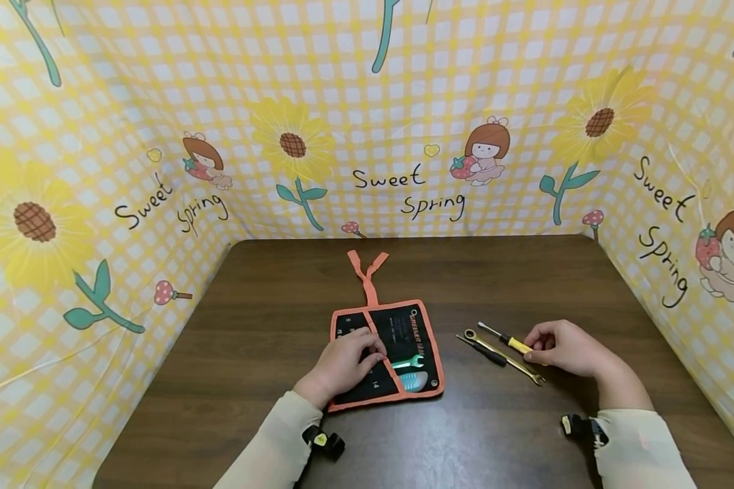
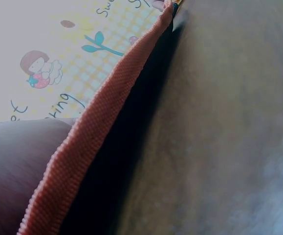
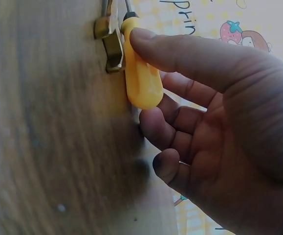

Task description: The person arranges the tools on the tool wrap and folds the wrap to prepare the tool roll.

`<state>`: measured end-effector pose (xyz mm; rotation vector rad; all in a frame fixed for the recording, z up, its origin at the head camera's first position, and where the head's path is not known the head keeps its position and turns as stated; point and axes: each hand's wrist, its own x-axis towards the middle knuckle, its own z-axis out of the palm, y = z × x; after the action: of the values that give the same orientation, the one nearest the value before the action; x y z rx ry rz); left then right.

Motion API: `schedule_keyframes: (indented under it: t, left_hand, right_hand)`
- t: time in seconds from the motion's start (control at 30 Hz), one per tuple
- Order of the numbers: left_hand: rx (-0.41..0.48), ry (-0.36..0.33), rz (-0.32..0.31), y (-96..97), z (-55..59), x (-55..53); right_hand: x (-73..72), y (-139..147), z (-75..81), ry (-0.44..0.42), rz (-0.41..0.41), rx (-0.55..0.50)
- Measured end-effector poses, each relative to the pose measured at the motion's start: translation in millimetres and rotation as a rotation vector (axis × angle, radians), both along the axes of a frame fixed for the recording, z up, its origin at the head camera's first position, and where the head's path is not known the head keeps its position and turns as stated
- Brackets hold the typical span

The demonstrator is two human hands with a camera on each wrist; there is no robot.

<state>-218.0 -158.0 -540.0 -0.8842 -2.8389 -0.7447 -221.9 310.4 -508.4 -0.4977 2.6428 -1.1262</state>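
A black tool pouch [image 1: 404, 333] with orange trim lies spread on the table. My left hand [image 1: 345, 360] is over its left half, thumb and fingertips pinching the slanted orange pocket edge [image 1: 394, 379]. From that pocket show the open end of a green wrench [image 1: 411, 363] and a light-blue ribbed piece [image 1: 412, 382]. On the right, my right hand [image 1: 565, 348] pinches the yellow handle of a screwdriver [image 3: 141, 73] between thumb and fingers. Its shaft points away to the left. Close beside it lie a gold-toned combination wrench [image 1: 516, 365] and a dark-handled screwdriver [image 1: 489, 352].
An orange tie strap [image 1: 370, 282] runs from the pouch's far edge and splits in two. The brown wooden table [image 1: 269, 305] is bounded at the back and sides by a yellow checked cloth [image 1: 367, 122] with flower prints.
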Motion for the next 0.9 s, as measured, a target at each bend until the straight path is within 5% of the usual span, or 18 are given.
schedule_keyframes:
  t: [0.9]
  left_hand:
    - [0.001, -0.011, 0.018, 0.1, -1.2, 0.7]
  right_hand:
    - [-0.5, -4.0, -3.6, 0.055, -0.032, 0.016]
